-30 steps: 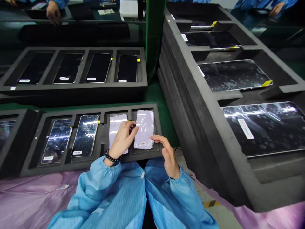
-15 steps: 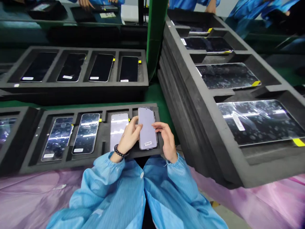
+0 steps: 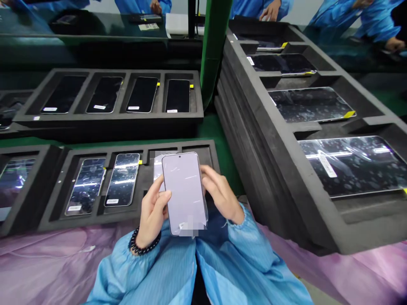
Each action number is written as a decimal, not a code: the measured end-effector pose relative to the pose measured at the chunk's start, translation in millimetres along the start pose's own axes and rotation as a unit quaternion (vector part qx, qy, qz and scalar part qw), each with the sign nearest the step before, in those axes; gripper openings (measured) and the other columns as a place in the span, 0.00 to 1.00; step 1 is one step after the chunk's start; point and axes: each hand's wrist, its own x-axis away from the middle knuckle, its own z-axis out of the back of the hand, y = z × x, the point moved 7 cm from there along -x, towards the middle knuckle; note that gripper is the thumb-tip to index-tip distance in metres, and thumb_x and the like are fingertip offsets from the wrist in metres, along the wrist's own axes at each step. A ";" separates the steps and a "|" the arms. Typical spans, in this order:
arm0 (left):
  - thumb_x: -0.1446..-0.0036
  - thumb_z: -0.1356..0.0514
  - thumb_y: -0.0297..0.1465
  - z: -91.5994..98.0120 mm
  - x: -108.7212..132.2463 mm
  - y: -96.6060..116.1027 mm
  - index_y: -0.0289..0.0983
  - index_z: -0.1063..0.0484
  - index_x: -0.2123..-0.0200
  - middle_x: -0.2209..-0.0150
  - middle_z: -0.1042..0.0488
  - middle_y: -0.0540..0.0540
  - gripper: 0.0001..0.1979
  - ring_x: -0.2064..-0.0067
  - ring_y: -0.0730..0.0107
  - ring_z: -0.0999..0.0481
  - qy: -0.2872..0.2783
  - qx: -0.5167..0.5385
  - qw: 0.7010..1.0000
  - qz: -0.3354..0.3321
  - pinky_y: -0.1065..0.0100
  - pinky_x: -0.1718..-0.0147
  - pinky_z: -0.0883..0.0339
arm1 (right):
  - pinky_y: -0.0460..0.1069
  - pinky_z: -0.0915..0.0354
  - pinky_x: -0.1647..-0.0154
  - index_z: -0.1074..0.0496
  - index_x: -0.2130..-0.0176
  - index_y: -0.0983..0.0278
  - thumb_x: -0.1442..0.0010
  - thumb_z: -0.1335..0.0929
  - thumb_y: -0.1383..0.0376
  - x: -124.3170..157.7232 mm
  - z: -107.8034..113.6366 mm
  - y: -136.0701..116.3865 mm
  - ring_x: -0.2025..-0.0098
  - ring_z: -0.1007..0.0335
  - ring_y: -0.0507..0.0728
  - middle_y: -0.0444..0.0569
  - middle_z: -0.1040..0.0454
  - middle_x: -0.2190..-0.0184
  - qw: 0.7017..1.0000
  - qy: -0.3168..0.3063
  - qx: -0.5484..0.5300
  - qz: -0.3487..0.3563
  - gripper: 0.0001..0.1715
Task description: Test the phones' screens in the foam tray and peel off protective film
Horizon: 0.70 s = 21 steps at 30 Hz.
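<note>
Phone [image 3: 184,190]: drawn back from the tray's [image 3: 145,169] right-end compartment, now held over its near edge.
Left hand [image 3: 154,209]: clamped on left edge, thumb on front.
Right hand [image 3: 222,197]: beside opposite edge; contact unclear.
Handling: light edge grip probably best.

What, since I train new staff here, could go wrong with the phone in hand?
The held phone could slip: the left hand grips one side, and the right hand is only at the other. If dropped, it might strike the pale-screened phone partly hidden behind it in the tray. The black bracelet might also catch or scrape something.
</note>
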 end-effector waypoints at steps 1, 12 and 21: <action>0.42 0.37 0.46 -1.8 -2.2 0.8 0.42 0.36 0.36 0.81 0.43 0.58 0.33 0.83 0.79 0.52 -0.001 -0.005 1.000 -0.007 0.73 0.87 0.59 | 0.50 0.29 0.63 0.29 0.45 0.61 0.28 0.41 0.51 3.6 -7.6 3.4 0.65 0.24 0.56 0.45 0.21 0.65 1.000 -0.020 -0.024 -0.003 0.23; 0.41 0.38 0.43 -19.6 -13.1 32.4 0.41 0.35 0.38 0.52 0.28 0.42 0.30 0.65 0.72 0.27 0.050 -0.179 0.965 -0.185 0.71 0.69 0.30 | 0.50 0.35 0.39 0.28 0.43 0.62 0.31 0.41 0.41 14.5 -17.9 49.3 0.40 0.30 0.60 0.49 0.24 0.42 0.960 0.212 -0.161 -0.085 0.35; 0.47 0.34 0.46 -12.5 -22.4 1.7 0.35 0.22 0.54 0.57 0.19 0.43 0.24 0.57 0.61 0.20 0.059 0.025 0.997 -0.037 0.67 0.59 0.27 | 0.50 0.33 0.58 0.31 0.44 0.59 0.26 0.47 0.46 9.6 -15.6 22.9 0.57 0.25 0.57 0.48 0.21 0.54 0.989 0.120 -0.090 -0.016 0.30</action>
